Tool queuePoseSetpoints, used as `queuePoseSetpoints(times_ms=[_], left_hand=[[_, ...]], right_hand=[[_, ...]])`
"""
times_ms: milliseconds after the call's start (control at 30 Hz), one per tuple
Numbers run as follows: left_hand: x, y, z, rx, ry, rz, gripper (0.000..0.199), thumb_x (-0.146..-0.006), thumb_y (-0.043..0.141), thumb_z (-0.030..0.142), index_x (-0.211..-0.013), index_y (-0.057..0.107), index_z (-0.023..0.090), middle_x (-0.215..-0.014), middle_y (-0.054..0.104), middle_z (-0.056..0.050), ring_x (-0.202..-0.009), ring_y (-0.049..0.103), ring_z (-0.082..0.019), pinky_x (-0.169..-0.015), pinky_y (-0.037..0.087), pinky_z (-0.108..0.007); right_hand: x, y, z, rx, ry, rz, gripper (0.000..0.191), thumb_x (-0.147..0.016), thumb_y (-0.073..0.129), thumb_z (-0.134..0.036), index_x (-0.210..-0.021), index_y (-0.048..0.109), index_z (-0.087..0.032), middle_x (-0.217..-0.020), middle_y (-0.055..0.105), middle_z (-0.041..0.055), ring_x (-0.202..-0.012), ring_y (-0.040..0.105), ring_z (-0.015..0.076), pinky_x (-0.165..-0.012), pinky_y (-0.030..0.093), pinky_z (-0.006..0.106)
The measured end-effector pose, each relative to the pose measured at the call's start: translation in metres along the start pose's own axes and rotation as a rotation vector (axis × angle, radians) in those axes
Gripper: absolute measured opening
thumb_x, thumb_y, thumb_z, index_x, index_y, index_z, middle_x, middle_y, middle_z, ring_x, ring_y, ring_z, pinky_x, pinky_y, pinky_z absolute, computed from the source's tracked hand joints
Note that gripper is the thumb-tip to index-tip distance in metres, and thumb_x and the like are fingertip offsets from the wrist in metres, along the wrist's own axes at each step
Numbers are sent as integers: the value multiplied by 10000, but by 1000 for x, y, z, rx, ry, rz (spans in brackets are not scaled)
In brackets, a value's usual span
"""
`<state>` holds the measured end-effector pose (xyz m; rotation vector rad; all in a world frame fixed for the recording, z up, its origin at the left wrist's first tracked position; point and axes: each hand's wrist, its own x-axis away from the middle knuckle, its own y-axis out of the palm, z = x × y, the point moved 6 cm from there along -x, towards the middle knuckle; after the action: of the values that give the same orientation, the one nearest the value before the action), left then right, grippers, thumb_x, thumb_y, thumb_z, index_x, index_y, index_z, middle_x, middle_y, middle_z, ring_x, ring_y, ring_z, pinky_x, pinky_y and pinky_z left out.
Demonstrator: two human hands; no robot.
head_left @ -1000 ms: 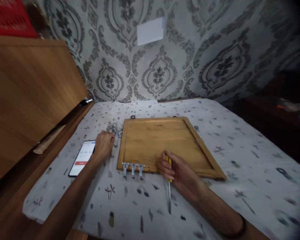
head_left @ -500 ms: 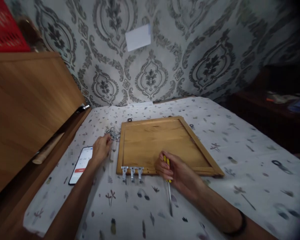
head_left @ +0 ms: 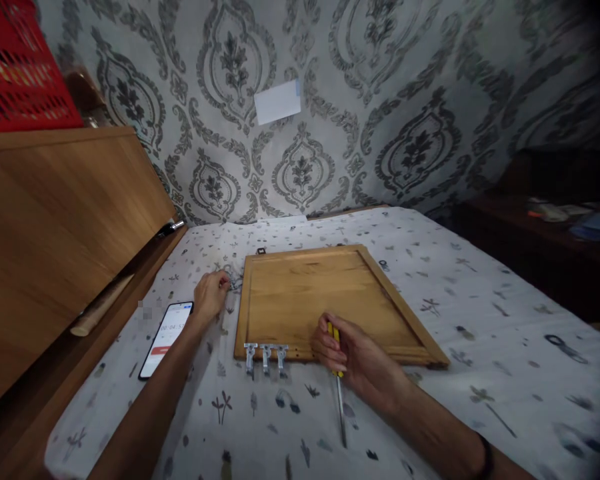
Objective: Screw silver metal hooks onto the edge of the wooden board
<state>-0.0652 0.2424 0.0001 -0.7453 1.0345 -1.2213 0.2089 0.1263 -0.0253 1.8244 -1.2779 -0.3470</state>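
Observation:
A wooden panel (head_left: 307, 293) with a raised frame lies flat on the patterned cloth. Along its near edge, left of the middle, sit three metal hinge-like fittings (head_left: 267, 358) side by side. My right hand (head_left: 350, 347) is wrapped round the yellow handle of a screwdriver (head_left: 341, 410), its shaft pointing toward me, over the panel's near edge. Left of the panel, my left hand (head_left: 211, 295) has its fingertips pinched together at a small heap of metal pieces (head_left: 233, 283). Whatever those fingertips hold is too small to make out.
A phone (head_left: 166, 340) showing a timer lies beside my left forearm. A wooden cabinet (head_left: 65, 233) with a red basket (head_left: 23, 73) on top bounds the left side. Behind the table is a patterned wall (head_left: 300, 167) with a white paper (head_left: 278, 103) on it.
The camera has tilted up slightly, so everything sits lower in view. My left fingers remain at the metal heap, with a small shift. My right hand keeps its hold on the screwdriver.

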Motion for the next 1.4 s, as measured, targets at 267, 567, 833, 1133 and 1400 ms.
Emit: queuePoseSetpoints(times_ms=[267,567,833,1133,1400], left_hand=[[-12,-6,-28,280,-112,-10,378,-945,629,364,-1266,584,170,-1283,606,-101,-1075,636,-243,-886,565,-449],[11,-8,-7,673,-183,-98,374,-952,620,367,-1268,578,172,-1270,610,-101,-1073,637,-240,-894,563,-456],[62,-15,76,978,-55,-222,345,-733,763,464,-847,601,181,-728,687,-6,-691,707,-189,-679,579,-312],[104,-18,129,1048,-6,-331,258,-737,753,405,-820,618,201,-692,709,3,-602,678,-159,-591,560,-268],[112,-18,130,1052,-29,-370,226,-746,726,395,-811,649,193,-577,666,18,-482,598,-124,-465,487,-219]], right_hand=[[0,-1,0,15,-4,-5,369,-712,832,-408,-700,550,-170,-559,378,-75,-447,257,29,-413,187,177],[2,3,-2,53,-21,-8,385,-713,829,-434,-692,549,-171,-556,364,-78,-442,261,28,-404,193,169],[9,11,-7,181,-69,24,377,-675,875,-415,-788,643,-141,-574,488,-70,-422,224,-2,-383,139,157],[18,24,0,343,-50,12,452,-650,868,-477,-873,645,-155,-667,659,-13,-383,223,-12,-372,113,180],[47,50,-13,745,-348,-3,130,-802,740,-304,-829,680,-191,-653,602,-40,-546,467,76,-518,363,213]])
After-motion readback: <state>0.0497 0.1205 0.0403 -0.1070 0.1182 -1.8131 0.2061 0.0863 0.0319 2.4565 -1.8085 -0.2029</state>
